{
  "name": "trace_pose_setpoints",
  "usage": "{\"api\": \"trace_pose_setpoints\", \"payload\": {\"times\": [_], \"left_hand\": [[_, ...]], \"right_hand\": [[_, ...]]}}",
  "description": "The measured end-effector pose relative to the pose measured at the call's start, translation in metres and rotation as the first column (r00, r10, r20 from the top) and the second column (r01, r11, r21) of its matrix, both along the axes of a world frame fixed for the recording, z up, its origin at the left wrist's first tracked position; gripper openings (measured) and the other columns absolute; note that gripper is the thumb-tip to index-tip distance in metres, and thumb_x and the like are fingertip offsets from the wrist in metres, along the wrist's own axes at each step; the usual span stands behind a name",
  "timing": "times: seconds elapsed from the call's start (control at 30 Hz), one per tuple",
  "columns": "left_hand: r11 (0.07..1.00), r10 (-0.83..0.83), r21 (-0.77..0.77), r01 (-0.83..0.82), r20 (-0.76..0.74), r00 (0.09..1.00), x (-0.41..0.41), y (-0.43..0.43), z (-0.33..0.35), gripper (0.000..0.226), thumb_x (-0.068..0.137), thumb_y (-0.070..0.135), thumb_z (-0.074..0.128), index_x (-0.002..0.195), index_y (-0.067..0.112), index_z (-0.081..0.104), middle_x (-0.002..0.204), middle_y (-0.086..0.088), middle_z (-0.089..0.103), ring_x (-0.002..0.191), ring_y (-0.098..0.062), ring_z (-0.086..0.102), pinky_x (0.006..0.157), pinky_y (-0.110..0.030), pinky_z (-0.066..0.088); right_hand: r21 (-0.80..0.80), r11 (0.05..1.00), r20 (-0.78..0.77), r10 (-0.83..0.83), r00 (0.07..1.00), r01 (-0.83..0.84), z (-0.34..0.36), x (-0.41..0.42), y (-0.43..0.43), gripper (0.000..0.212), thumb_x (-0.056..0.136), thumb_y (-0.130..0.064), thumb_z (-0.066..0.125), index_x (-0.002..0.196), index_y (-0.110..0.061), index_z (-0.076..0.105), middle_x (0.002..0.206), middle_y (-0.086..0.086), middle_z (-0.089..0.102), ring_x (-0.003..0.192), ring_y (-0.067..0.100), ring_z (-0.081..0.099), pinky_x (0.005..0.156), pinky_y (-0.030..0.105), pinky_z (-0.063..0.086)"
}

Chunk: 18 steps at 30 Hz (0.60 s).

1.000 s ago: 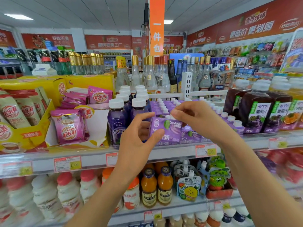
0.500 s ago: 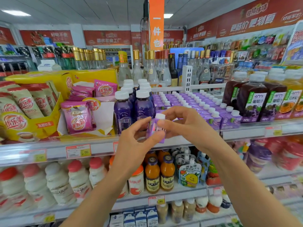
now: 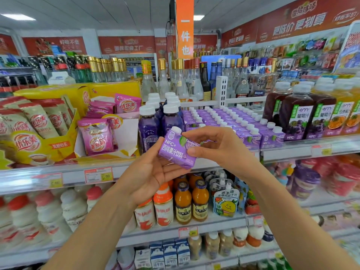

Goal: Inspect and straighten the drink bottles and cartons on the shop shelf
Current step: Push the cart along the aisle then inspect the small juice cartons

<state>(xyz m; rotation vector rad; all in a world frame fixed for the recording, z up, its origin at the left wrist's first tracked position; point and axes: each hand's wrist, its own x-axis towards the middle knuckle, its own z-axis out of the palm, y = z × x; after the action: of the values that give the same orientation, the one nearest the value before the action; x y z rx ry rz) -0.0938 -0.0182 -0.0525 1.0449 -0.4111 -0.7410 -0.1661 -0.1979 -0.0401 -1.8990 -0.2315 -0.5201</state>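
A small purple juice carton [image 3: 176, 148] with a white cap is held tilted in front of the shelf, its printed face toward me. My left hand [image 3: 153, 170] cradles it from below with thumb on its left edge. My right hand [image 3: 220, 147] pinches its right end between thumb and fingers. Behind it, rows of the same purple cartons [image 3: 229, 121] fill the shelf [image 3: 224, 160], beside purple bottles [image 3: 150, 125] with white caps.
Dark and orange juice bottles [image 3: 300, 117] stand to the right. Yellow boxes of milk-tea sachets [image 3: 39, 129] sit to the left. Glass liquor bottles [image 3: 181, 80] line the back. Lower shelves hold orange bottles [image 3: 191, 201], white yoghurt bottles [image 3: 48, 213] and pouches [image 3: 226, 201].
The carton has been lifted off the shelf front and turned from edge-on to show its printed face, tilted left. Both hands shifted slightly lower and closer to me.
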Motion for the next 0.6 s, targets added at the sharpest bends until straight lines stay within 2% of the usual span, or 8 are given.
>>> {"api": "trace_pose_setpoints", "payload": {"times": [0.1,0.2,0.27,0.3,0.37,0.43,0.5,0.6], "left_hand": [[0.997,0.076,0.030,-0.077,0.046,0.996,-0.002,0.000,0.002,0.049,0.081,0.045,0.054,0.114,0.011,0.067,0.108,-0.021,0.073,0.092,-0.031,0.074,0.072,-0.037,0.063],[0.967,0.177,0.140,-0.213,0.235,0.956,-0.005,-0.001,0.003,0.042,0.077,0.045,0.063,0.097,0.011,0.073,0.093,-0.012,0.076,0.083,-0.023,0.074,0.077,-0.034,0.062],[0.945,0.188,0.187,-0.269,0.362,0.913,-0.008,0.000,0.006,0.046,0.073,0.052,0.063,0.089,0.010,0.073,0.086,-0.008,0.076,0.080,-0.020,0.072,0.079,-0.033,0.059],[0.942,0.188,0.187,-0.279,0.394,0.899,-0.009,0.002,0.008,0.049,0.073,0.056,0.060,0.090,0.013,0.073,0.087,-0.006,0.076,0.082,-0.019,0.071,0.081,-0.033,0.058],[0.960,0.148,0.153,-0.235,0.437,0.887,-0.009,0.008,0.009,0.050,0.077,0.059,0.057,0.106,0.022,0.073,0.101,-0.001,0.076,0.098,-0.018,0.071,0.089,-0.035,0.056],[0.973,0.086,0.130,-0.189,0.555,0.827,-0.009,0.013,0.007,0.045,0.080,0.047,0.072,0.122,0.032,0.067,0.115,0.005,0.073,0.112,-0.014,0.066,0.096,-0.033,0.052],[0.954,0.132,0.103,-0.282,0.701,0.701,-0.008,0.015,0.003,0.050,0.078,0.032,0.081,0.125,0.035,0.066,0.117,0.012,0.071,0.111,-0.007,0.064,0.091,-0.023,0.052],[0.901,0.294,-0.011,-0.434,0.752,0.590,-0.008,0.017,0.003,0.047,0.077,0.020,0.081,0.122,0.026,0.067,0.107,0.011,0.073,0.101,-0.005,0.067,0.080,-0.016,0.053]], "right_hand": [[-0.047,0.998,-0.039,-0.035,0.999,0.033,0.001,0.001,0.004,0.031,0.079,-0.038,0.071,0.108,-0.030,0.073,0.107,-0.001,0.073,0.101,0.014,0.067,0.087,0.040,0.057],[-0.232,0.965,-0.087,-0.143,0.986,0.119,-0.002,0.000,0.010,0.050,0.073,-0.055,0.071,0.116,-0.028,0.068,0.107,-0.010,0.069,0.101,0.004,0.063,0.082,0.022,0.049],[-0.234,0.954,-0.070,-0.208,0.976,0.186,-0.006,0.000,0.016,0.056,0.072,-0.049,0.078,0.119,-0.025,0.062,0.108,-0.012,0.068,0.098,-0.001,0.063,0.081,0.015,0.049],[-0.158,0.967,-0.054,-0.209,0.977,0.198,-0.007,0.001,0.018,0.056,0.073,-0.043,0.080,0.121,-0.023,0.059,0.106,-0.008,0.070,0.097,0.003,0.066,0.083,0.018,0.052],[0.089,0.987,-0.019,-0.136,0.990,0.138,-0.009,0.002,0.018,0.063,0.078,-0.032,0.077,0.132,-0.022,0.048,0.101,0.003,0.073,0.094,0.018,0.071,0.088,0.034,0.057],[0.280,0.960,0.030,-0.011,0.999,0.003,-0.011,0.001,0.017,0.065,0.085,-0.026,0.067,0.143,-0.024,0.037,0.104,0.015,0.073,0.096,0.028,0.072,0.088,0.038,0.058],[0.367,0.922,0.058,0.112,0.992,-0.125,-0.014,0.000,0.019,0.057,0.090,-0.020,0.059,0.144,-0.021,0.041,0.111,0.022,0.070,0.104,0.031,0.070,0.088,0.036,0.057],[0.437,0.878,0.048,0.196,0.979,-0.197,-0.017,0.000,0.018,0.052,0.090,-0.016,0.058,0.141,-0.017,0.047,0.124,0.020,0.065,0.112,0.030,0.066,0.091,0.037,0.056]]}}
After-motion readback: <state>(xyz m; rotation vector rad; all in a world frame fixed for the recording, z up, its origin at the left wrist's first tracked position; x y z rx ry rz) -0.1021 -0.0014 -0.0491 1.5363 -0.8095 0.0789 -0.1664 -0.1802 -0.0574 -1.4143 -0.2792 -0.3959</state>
